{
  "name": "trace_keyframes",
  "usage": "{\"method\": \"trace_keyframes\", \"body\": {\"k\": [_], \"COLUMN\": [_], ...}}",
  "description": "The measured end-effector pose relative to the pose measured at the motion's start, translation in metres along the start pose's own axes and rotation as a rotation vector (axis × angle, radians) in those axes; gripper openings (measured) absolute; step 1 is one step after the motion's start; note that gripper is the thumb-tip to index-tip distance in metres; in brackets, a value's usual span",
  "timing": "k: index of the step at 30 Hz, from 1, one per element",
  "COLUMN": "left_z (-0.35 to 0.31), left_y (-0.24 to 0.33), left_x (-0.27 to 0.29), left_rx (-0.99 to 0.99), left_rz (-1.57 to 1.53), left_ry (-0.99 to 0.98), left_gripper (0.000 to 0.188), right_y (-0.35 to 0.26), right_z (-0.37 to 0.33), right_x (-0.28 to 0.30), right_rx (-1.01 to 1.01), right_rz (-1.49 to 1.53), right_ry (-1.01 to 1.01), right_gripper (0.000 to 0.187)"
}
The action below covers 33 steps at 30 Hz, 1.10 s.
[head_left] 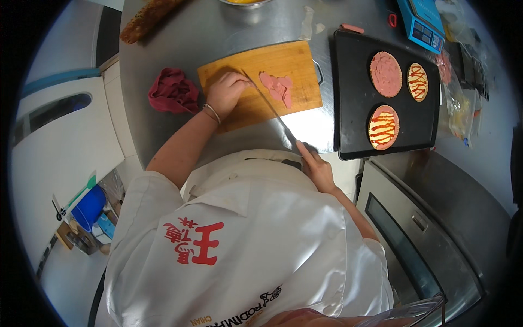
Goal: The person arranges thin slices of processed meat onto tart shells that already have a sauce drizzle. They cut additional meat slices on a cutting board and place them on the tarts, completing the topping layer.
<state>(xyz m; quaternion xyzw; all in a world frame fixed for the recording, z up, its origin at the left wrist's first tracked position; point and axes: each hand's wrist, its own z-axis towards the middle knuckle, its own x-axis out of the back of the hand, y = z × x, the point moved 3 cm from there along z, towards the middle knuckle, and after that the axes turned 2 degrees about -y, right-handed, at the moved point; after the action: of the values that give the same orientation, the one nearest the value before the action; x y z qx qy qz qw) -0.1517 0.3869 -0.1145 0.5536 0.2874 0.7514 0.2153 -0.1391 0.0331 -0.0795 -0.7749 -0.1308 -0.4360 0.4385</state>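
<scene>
White glossy cloth jacket (272,234), 6 o'clock | right grip (317,170): holding long grey steel knife (274,111) | left grip (226,94), 11 o'clock: contents cannot be told | curl fingertips (238,79) clear.

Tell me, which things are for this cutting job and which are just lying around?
Part of the job:
knife, in the right hand
wooden board
pink slices on it
black tray of topped rounds, probably

Seem just lying around:
dark red cloth
long brown loaf-like thing
blue scale
</scene>
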Motion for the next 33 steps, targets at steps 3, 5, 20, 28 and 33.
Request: {"method": "trace_keyframes", "body": {"k": [3, 5, 20, 28, 33], "left_z": [0.0, 0.0, 0.001, 0.001, -0.003], "left_y": [0.0, -0.004, 0.003, 0.004, -0.004], "left_x": [0.003, 0.003, 0.006, 0.007, 0.004], "left_rx": [-0.033, -0.024, -0.079, -0.026, -0.003], "left_rz": [0.018, -0.016, 0.105, 0.087, 0.094], "left_ry": [0.008, 0.022, 0.061, 0.022, 0.025], "left_gripper": [0.014, 0.013, 0.011, 0.009, 0.009], "right_y": [-0.061, -0.069, 0.013, -0.026, -0.048], "right_z": [0.055, 0.062, -0.022, 0.02, 0.053], "right_x": [0.036, 0.04, 0.006, 0.029, 0.024], "right_rx": [0.136, 0.178, -0.013, 0.058, 0.099], "right_rz": [0.139, 0.193, -0.049, 0.067, 0.143], "right_ry": [0.174, 0.231, -0.032, 0.037, 0.149], "right_gripper": [0.066, 0.065, 0.065, 0.066, 0.066]}}
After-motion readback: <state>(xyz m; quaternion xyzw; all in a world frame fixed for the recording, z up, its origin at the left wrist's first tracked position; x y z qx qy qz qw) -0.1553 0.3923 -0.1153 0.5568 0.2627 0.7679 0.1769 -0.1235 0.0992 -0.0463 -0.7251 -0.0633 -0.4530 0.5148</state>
